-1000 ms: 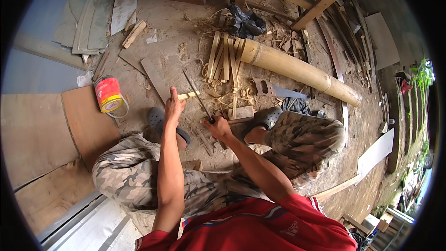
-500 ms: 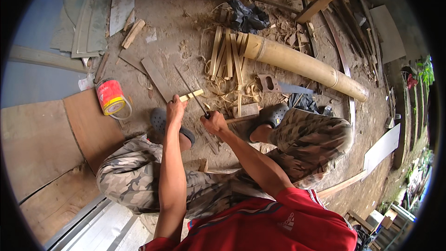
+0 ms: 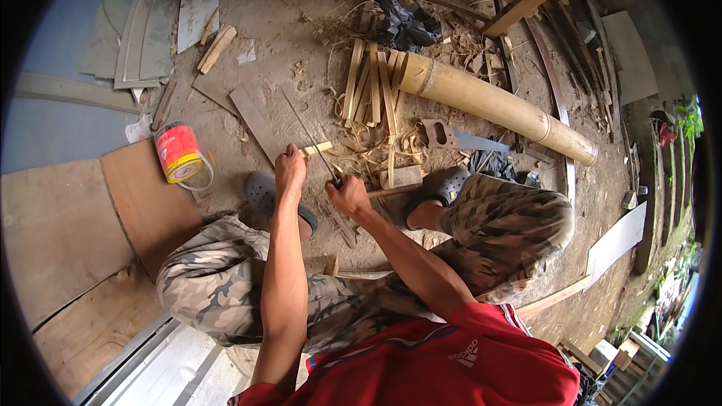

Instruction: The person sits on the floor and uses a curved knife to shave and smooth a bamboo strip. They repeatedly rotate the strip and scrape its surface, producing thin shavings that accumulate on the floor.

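My left hand (image 3: pixel 290 168) is closed around one end of a short, pale bamboo strip (image 3: pixel 320 147), which sticks out to the right of the fingers. In my right hand (image 3: pixel 348 194) is the dark handle of a long, thin-bladed knife (image 3: pixel 304 126). The blade slants up and left, crossing the strip just right of my left hand; whether it cuts in or only touches, I cannot tell. Beyond the hands, several split bamboo strips (image 3: pixel 351 83) lie in a loose pile among curled shavings (image 3: pixel 410 143). Right of them rests a thick bamboo pole (image 3: pixel 489 101).
A handsaw (image 3: pixel 470 141) lies below the pole, near a wood block (image 3: pixel 401 177). Black plastic (image 3: pixel 406 24) is crumpled at the pole's far end. To the left sit a red and yellow bucket (image 3: pixel 179 154) and plywood sheets (image 3: pixel 147 199). A grey board (image 3: pixel 254 124) lies beyond my left hand.
The knife has shifted slightly away from me, its tip reaching farther up and left. My left hand and the strip have moved a little up and right. Both grips stay the same.
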{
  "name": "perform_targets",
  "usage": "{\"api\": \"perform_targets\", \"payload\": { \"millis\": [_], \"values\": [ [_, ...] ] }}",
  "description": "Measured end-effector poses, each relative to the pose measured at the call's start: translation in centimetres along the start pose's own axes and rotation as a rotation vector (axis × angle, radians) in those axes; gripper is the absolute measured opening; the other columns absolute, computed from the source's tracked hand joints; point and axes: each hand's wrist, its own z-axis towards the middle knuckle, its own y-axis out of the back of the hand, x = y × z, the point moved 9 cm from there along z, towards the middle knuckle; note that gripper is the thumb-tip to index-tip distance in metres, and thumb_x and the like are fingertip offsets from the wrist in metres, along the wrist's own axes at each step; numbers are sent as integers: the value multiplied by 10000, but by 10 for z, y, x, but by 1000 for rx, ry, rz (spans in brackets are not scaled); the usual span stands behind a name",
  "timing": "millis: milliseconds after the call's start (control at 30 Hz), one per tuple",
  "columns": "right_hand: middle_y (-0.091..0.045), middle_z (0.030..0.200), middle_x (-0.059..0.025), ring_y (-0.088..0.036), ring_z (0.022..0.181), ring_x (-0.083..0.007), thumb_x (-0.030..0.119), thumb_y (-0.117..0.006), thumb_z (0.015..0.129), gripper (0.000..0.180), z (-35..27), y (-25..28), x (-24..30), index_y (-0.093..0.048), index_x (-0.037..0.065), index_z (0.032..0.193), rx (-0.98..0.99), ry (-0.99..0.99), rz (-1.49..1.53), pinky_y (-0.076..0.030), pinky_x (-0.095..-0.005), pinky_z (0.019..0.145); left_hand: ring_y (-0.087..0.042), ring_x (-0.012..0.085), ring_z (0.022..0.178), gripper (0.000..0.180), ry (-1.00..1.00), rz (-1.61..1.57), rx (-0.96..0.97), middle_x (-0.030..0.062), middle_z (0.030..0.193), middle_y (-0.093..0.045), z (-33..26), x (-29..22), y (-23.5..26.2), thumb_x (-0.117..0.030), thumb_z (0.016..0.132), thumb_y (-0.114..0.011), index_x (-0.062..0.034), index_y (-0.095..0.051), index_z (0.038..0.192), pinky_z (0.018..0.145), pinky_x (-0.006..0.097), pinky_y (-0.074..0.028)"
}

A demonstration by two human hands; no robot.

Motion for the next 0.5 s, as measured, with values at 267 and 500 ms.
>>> {"api": "perform_targets", "payload": {
  "millis": [267,500],
  "values": [
    [-672,820,-283,-671,805,-418,339,-612,777,441,15,-25,-28,-642,-77,922,89,-150,-58,-514,-471,720,-692,271,959,606,-199,371,-35,242,1026,-693,29,5,-4,-417,1016,-333,123,-598,1098,863,367,-492],
    [-641,775,-307,-662,788,-444,318,-638,787,396,0,2,29,-645,-69,869,9,28,170,-516,-470,721,-670,354,881,324,-190,230,-45,268,943,-656,43,22,4,-243,958,-513,74,-553,1015,749,404,-524]
  ]
}}
